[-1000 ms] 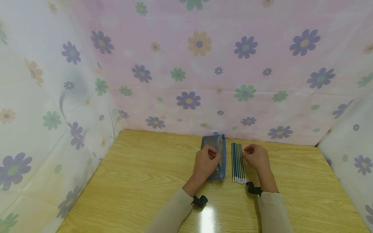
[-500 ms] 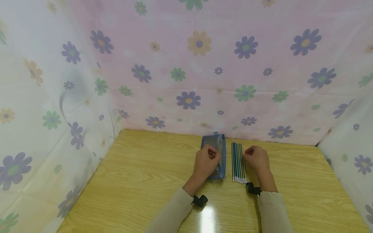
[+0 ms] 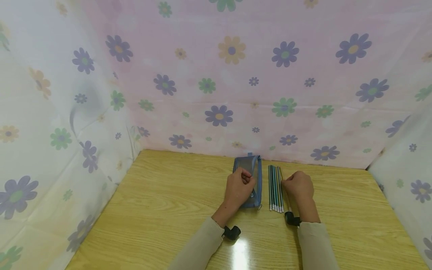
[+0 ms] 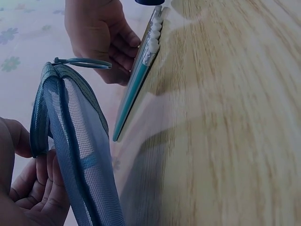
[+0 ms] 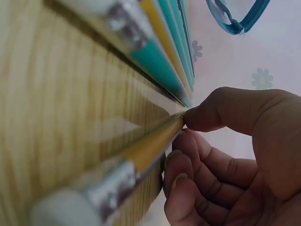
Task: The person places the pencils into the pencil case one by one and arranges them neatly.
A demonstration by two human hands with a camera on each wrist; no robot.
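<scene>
Pinching the yellow pencil (image 5: 153, 143) between thumb and fingertips, your right hand (image 3: 300, 186) holds it just beside the row of pencils (image 3: 275, 189), angled away from them. Your left hand (image 3: 237, 189) has its fingers curled on the edge of the mesh pouch (image 4: 84, 146), left of the row. You seem to be singling out one pencil; next probably calls for lifting it clear, pouch steady.

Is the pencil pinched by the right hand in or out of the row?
Out, at least at its near end: bare table shows between the pencil and the row. Whether the far ends touch, I cannot tell.
</scene>
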